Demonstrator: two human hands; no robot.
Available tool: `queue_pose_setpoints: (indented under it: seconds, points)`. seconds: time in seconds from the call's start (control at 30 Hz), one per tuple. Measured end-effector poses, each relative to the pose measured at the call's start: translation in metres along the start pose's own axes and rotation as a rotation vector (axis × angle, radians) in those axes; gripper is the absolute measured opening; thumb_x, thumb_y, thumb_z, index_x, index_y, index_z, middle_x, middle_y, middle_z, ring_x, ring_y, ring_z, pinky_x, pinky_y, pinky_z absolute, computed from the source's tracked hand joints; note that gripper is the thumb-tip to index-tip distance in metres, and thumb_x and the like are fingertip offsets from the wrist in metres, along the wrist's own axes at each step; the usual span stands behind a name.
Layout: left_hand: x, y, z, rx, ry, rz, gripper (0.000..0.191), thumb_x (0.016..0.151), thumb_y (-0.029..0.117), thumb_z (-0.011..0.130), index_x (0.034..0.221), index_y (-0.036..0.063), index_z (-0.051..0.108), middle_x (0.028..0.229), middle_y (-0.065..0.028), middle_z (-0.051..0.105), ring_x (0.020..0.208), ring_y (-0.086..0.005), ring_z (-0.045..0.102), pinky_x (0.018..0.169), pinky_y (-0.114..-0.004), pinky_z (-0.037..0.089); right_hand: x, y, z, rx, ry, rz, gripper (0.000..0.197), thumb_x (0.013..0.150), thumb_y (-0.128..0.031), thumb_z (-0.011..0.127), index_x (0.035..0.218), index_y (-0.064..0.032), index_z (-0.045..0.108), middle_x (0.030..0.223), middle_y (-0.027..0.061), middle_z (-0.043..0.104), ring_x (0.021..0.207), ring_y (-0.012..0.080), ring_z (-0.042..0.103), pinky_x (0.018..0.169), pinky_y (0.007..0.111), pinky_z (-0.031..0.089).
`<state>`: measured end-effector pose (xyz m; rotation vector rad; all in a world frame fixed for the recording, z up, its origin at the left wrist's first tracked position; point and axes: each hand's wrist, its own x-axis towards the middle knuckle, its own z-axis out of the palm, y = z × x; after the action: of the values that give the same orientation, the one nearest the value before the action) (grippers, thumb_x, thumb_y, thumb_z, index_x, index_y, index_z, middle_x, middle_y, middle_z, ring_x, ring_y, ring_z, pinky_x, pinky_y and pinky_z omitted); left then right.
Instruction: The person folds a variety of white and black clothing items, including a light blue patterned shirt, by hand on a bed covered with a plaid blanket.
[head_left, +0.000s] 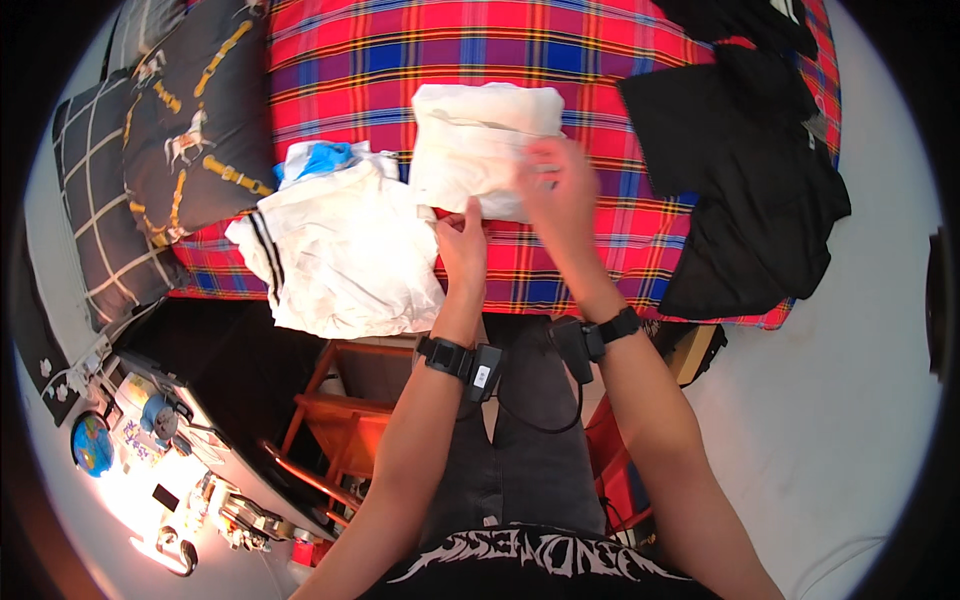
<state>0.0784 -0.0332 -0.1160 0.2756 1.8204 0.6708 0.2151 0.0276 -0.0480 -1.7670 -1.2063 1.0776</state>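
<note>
A folded white garment (480, 154) lies on the plaid bedspread (517, 262) in front of me. My left hand (463, 247) is at its near left corner, with thumb and fingers pinching the edge. Over the garment's right side is my right hand (564, 199), blurred, its fingers bent; whether they grip cloth is unclear. To the left, a loosely spread white garment (352, 255) with dark stripes hangs a little past the bed's near edge. White and blue cloth (328, 159) shows behind it.
Black garments (750, 180) lie at the bed's right end. Dark patterned pillows (202, 142) are on the left. Below the bed edge stand a wooden chair (349, 427) and, at lower left, a cluttered desk with a small globe (93, 444). A cable links my two wrist devices.
</note>
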Motion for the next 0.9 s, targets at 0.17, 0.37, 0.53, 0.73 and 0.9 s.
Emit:
queue_pose_setpoints:
  seconds: [0.17,0.37,0.53,0.73,0.9]
  points:
    - [-0.006,0.006,0.014,-0.478,-0.248,0.107,0.058,0.096,0.031,0.076,0.135,-0.0059,0.055,0.127,-0.0141,0.066,0.112,-0.0195,0.062,0.094,-0.03,0.05,0.014,0.053,-0.024,0.475,-0.056,0.563,0.095,0.077,-0.031,0.093,0.148,0.0048,0.041,0.139,0.0205,0.058,0.127,0.0289,0.059,0.104,0.038,0.05]
    - [0.0,0.038,0.011,-0.682,-0.243,0.225,0.062,0.096,0.011,0.075,0.147,-0.0028,0.043,0.142,-0.0126,0.057,0.129,-0.022,0.055,0.108,-0.034,0.045,0.023,0.018,0.003,0.668,-0.118,0.509,0.061,0.092,-0.01,0.078,0.144,-0.0006,0.049,0.135,0.0141,0.064,0.121,0.0249,0.065,0.1,0.037,0.054]
    - [-0.054,0.057,-0.06,-0.732,-0.392,0.106,0.061,0.095,0.005,0.072,0.149,0.0011,0.044,0.142,-0.0109,0.057,0.129,-0.0236,0.057,0.111,-0.04,0.048,-0.02,-0.025,0.005,0.748,-0.194,0.477,0.061,0.09,-0.008,0.078,0.144,-0.0011,0.049,0.134,0.0125,0.064,0.119,0.0236,0.065,0.099,0.038,0.055]
    - [-0.084,0.036,-0.214,-0.537,-0.064,0.215,0.052,0.105,0.019,0.06,0.15,0.0,0.041,0.147,-0.0162,0.052,0.135,-0.0276,0.054,0.113,-0.046,0.046,-0.064,-0.068,0.102,0.718,-0.563,0.437,0.07,0.083,-0.021,0.087,0.141,-0.0014,0.053,0.13,0.0119,0.068,0.115,0.0226,0.067,0.098,0.038,0.053]
    - [-0.027,-0.034,-0.331,0.694,0.07,-0.032,0.046,0.098,0.039,0.068,0.114,-0.0042,0.064,0.088,-0.0152,0.07,0.083,-0.026,0.071,0.072,-0.04,0.055,-0.079,-0.036,0.156,0.031,-0.611,0.368,0.086,0.083,-0.036,0.082,0.15,0.0014,0.043,0.129,0.0226,0.068,0.113,0.0329,0.07,0.095,0.041,0.056]
